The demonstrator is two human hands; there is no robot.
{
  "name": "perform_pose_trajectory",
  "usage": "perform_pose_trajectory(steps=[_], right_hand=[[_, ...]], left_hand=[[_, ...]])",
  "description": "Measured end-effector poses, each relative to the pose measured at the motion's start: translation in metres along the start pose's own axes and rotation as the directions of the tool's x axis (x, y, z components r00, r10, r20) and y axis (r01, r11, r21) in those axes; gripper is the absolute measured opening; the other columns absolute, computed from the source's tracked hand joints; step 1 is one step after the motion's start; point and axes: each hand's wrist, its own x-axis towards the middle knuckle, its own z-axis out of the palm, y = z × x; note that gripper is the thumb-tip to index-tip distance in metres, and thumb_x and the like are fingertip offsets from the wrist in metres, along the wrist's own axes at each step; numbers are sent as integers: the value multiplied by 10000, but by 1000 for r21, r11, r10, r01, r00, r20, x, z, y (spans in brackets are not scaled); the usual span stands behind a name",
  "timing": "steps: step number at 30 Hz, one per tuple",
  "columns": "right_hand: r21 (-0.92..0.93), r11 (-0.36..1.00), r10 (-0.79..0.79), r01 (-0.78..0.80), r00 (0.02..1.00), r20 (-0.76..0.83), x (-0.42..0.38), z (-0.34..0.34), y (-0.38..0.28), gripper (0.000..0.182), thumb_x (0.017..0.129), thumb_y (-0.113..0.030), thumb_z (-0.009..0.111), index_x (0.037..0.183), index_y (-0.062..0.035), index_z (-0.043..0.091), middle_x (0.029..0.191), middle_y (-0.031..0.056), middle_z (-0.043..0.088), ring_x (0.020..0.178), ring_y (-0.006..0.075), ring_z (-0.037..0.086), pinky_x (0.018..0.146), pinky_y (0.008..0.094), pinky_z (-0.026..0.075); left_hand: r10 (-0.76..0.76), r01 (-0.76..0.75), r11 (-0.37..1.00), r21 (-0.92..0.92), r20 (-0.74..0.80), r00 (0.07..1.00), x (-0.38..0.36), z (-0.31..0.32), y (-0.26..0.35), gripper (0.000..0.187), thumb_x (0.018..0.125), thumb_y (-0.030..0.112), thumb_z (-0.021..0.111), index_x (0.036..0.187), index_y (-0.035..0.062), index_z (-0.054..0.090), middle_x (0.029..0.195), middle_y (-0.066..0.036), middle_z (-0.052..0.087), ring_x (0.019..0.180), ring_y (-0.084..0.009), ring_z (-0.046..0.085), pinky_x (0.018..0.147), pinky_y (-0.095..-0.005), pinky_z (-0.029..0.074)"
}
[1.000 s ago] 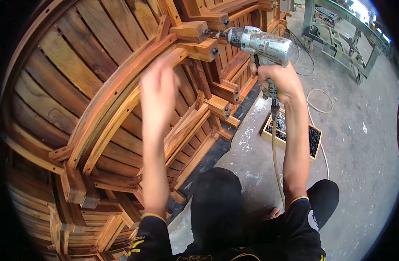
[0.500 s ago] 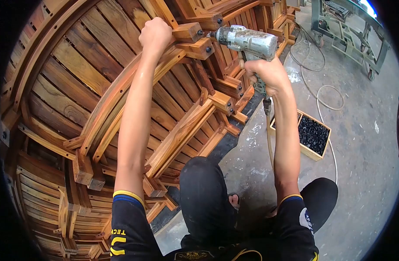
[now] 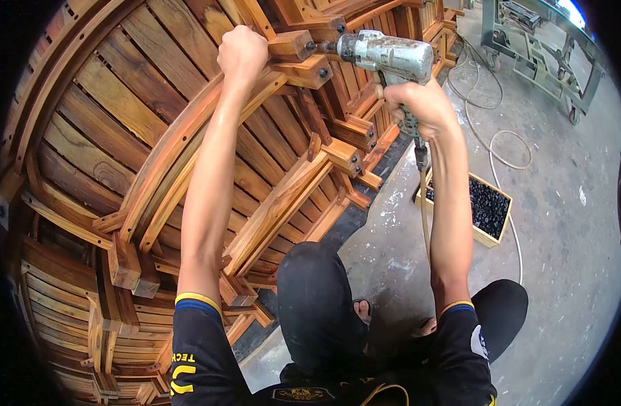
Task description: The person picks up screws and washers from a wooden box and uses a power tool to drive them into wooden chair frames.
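My right hand [image 3: 419, 108] is wrapped round the grip of a worn silver power driver [image 3: 392, 55], which has a hose at its base. The driver lies level, its bit against the dark cap on the end of a square wooden leg [image 3: 289, 47]. Beside that leg, another leg [image 3: 304, 73] has a black cap with a dark centre. My left hand [image 3: 243, 54] is closed over a wooden part of the slatted furniture next to the legs; its fingertips are hidden.
Slatted wooden furniture [image 3: 121, 101] is stacked along the left. A wooden box [image 3: 488, 240] of small black parts sits on the concrete floor [image 3: 561, 223] at right. A pale hose [image 3: 492, 152] loops there. A wheeled metal cart [image 3: 527, 57] stands at the upper right.
The driver and my right hand have shifted slightly right and up, with the bit at the capped leg. The view has moved a little; my left hand keeps its place on the wood.
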Motion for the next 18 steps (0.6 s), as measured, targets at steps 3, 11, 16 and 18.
perform_pose_trajectory(steps=[3,11,16,18], right_hand=[[-12,1000,-11,11,1000,-16,-2,-1,0,104,643,51,559,702,-33,546,547,-2,470,445,85,403,394,254,309],[11,1000,10,-10,1000,5,-1,-4,-1,109,632,47,555,711,-28,551,584,6,496,449,90,415,393,250,317],[-12,1000,6,-6,1000,4,0,-4,1,115,619,42,553,710,-29,549,590,7,502,451,90,421,398,247,324],[-24,1000,7,-7,1000,0,0,-7,2,117,615,40,553,708,-29,546,595,7,506,452,90,423,400,246,327]], left_hand=[[-3,3,1000,-9,-8,1000,-2,1,1,279,838,157,500,904,-54,671,940,-279,652,923,-423,638,819,-476,513],[-50,50,998,-38,-8,999,0,3,-1,301,848,170,491,896,-73,662,938,-294,646,922,-435,635,816,-487,509],[-59,64,995,-81,60,996,3,1,-3,312,852,169,497,905,-95,653,955,-309,638,924,-440,630,817,-476,510],[-70,74,994,-78,61,996,5,1,-3,317,854,171,496,906,-101,650,958,-314,635,928,-439,629,817,-474,511]])
